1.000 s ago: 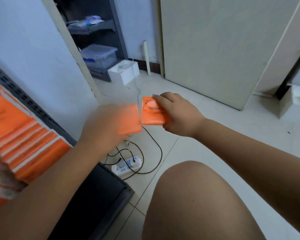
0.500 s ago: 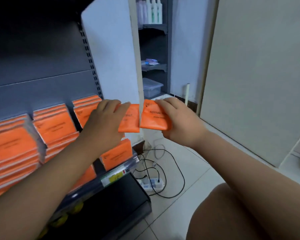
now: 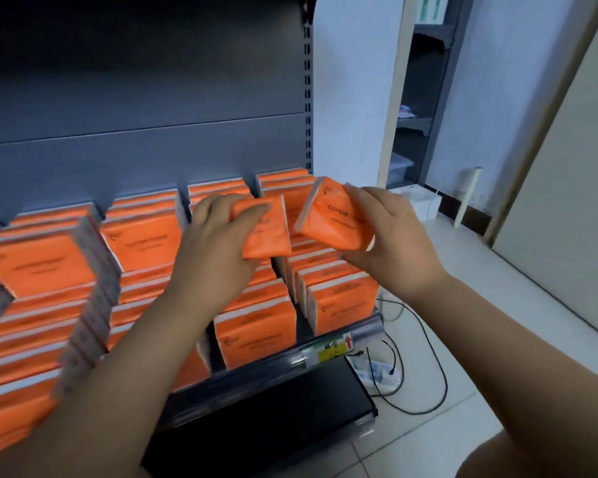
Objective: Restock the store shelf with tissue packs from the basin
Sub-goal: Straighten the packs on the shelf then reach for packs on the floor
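Most of the view is taken up by the dark shelf (image 3: 135, 132), whose sloping deck is filled, row beside row, with stocked packs (image 3: 145, 246) standing on edge behind the front rail (image 3: 290, 360). The basin is not in view. Above the two right-hand rows, the left hand (image 3: 214, 257) and the right hand (image 3: 390, 250) are raised side by side, each clamped on one orange tissue pack. The left pack (image 3: 270, 232) is gripped with fingers curled over its top edge. Its long side is nearly upright, and it sits over the second row from the right. The right pack (image 3: 335, 222) is pinched between spread fingers on its printed face and a thumb beneath. It is tilted, with its long axis falling from upper left to lower right, and it sits over the last row. The two packs are just apart. Below them a narrow dark gap (image 3: 299, 298) separates the rows. Each pack is judged to need turning square to its row and lowering from above, the left one being the better aligned. Whether a free slot remains at the back cannot be told, as the hands cover it. On the floor past the shelf end, well apart from the work, lie a power strip (image 3: 377, 372) and a black cable (image 3: 441, 374).
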Tool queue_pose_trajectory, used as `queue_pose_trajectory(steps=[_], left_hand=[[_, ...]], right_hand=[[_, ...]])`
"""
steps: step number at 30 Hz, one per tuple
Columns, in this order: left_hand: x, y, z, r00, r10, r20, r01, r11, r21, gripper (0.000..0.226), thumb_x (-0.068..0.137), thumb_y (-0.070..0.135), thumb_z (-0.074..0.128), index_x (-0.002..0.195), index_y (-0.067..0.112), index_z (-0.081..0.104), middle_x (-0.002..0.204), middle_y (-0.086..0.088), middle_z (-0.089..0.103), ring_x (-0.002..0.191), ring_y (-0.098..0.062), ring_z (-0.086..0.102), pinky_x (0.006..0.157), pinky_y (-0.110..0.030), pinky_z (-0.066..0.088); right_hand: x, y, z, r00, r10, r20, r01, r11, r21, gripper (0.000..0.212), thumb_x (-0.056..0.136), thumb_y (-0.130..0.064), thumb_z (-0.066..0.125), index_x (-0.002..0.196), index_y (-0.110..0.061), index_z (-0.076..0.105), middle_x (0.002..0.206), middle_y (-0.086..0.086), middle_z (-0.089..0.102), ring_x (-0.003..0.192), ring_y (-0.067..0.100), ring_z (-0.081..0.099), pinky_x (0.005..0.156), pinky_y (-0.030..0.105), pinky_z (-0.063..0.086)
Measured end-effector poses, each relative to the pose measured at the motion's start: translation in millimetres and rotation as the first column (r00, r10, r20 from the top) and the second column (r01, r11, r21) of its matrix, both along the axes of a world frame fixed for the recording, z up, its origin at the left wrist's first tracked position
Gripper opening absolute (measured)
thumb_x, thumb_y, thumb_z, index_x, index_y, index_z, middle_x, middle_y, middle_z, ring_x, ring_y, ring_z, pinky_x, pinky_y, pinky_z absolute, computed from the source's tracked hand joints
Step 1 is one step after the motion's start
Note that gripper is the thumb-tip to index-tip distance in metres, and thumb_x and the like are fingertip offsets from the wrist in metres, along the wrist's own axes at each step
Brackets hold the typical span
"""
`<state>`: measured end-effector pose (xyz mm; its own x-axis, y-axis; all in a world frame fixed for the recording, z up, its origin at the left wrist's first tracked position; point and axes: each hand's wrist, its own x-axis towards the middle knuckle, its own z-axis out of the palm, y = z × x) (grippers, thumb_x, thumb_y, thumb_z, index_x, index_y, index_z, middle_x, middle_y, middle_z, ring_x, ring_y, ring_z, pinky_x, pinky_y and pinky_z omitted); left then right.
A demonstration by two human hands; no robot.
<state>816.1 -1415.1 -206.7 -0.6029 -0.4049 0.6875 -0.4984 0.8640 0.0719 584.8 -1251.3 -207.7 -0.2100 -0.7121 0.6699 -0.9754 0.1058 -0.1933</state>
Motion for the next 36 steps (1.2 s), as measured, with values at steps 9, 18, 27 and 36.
queue_pose_trajectory(steps=[9, 18, 27, 36], left_hand=[[8, -39, 11, 0.984, 0.100, -0.147, -0.086, 0.992, 0.095, 0.100, 0.067, 0.019, 0.088, 0.154, 0.019, 0.039, 0.145, -0.005, 0.048, 0.133, -0.031, 0.036, 0.114, -0.036, 0.030], [17, -44, 1, 0.979, 0.129, -0.159, -0.107, 0.984, 0.140, 0.098, 0.065, 0.017, 0.088, 0.152, 0.016, 0.043, 0.144, -0.005, 0.048, 0.133, -0.033, 0.038, 0.114, -0.031, 0.025], [26, -41, 4, 0.974, 0.155, -0.164, -0.121, 0.972, 0.199, 0.096, 0.070, 0.018, 0.087, 0.153, 0.020, 0.040, 0.147, -0.002, 0.044, 0.138, -0.028, 0.032, 0.114, -0.028, 0.024], [29, -41, 4, 0.970, 0.174, -0.171, -0.129, 0.961, 0.244, 0.096, 0.073, 0.021, 0.087, 0.154, 0.024, 0.037, 0.150, 0.001, 0.040, 0.143, -0.025, 0.027, 0.112, -0.025, 0.020]], right_hand=[[-20, -80, -4, 0.990, 0.066, -0.125, -0.070, 0.997, -0.026, 0.084, 0.073, -0.012, 0.079, 0.150, -0.012, 0.045, 0.143, 0.012, 0.051, 0.131, 0.037, 0.047, 0.112, 0.044, 0.037], [-10, -108, -3, 0.931, -0.023, -0.365, 0.064, 0.993, 0.101, 0.078, 0.068, -0.021, 0.082, 0.140, -0.018, 0.052, 0.133, 0.009, 0.056, 0.116, 0.038, 0.050, 0.088, 0.047, 0.047], [-1, -111, 2, 0.917, -0.068, -0.393, 0.146, 0.974, 0.172, 0.085, 0.064, -0.035, 0.090, 0.137, -0.018, 0.050, 0.132, 0.010, 0.057, 0.121, 0.038, 0.049, 0.093, 0.049, 0.046], [5, -113, -4, 0.918, 0.015, -0.395, 0.055, 0.985, 0.165, 0.061, 0.084, -0.044, 0.073, 0.132, -0.014, 0.051, 0.132, 0.009, 0.058, 0.124, 0.036, 0.050, 0.096, 0.049, 0.044]])
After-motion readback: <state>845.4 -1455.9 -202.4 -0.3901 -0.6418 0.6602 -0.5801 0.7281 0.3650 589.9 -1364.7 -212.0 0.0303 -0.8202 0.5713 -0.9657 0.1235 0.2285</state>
